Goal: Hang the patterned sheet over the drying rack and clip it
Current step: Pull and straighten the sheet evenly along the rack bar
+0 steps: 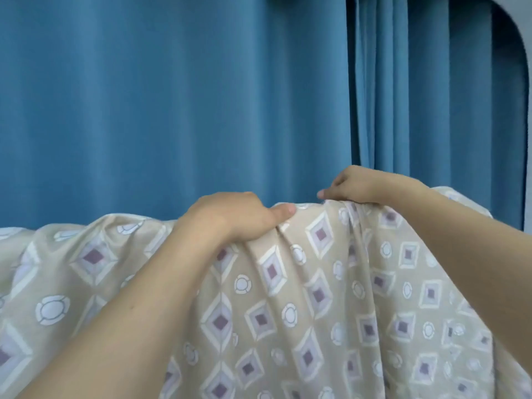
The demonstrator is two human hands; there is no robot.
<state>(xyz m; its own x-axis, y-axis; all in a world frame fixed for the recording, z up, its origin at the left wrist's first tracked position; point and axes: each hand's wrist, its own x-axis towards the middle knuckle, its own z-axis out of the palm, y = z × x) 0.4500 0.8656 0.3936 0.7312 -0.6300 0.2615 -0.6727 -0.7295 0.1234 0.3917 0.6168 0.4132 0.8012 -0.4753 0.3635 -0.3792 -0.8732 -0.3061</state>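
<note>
The patterned sheet (331, 298), beige with purple diamonds and white rings, fills the lower half of the head view, with its top edge raised into a hump. My left hand (230, 217) grips a bunched fold at the top of that hump, thumb pointing right along the edge. My right hand (362, 184) is just to the right and slightly higher, fingers curled over the sheet's top edge and thumb sticking out to the left. The drying rack and any clips are hidden behind the fabric or out of view.
A blue curtain (172, 96) hangs close behind the sheet and spans the whole background, with deeper pleats at the right (403, 82). A pale wall corner (522, 18) shows at the top right.
</note>
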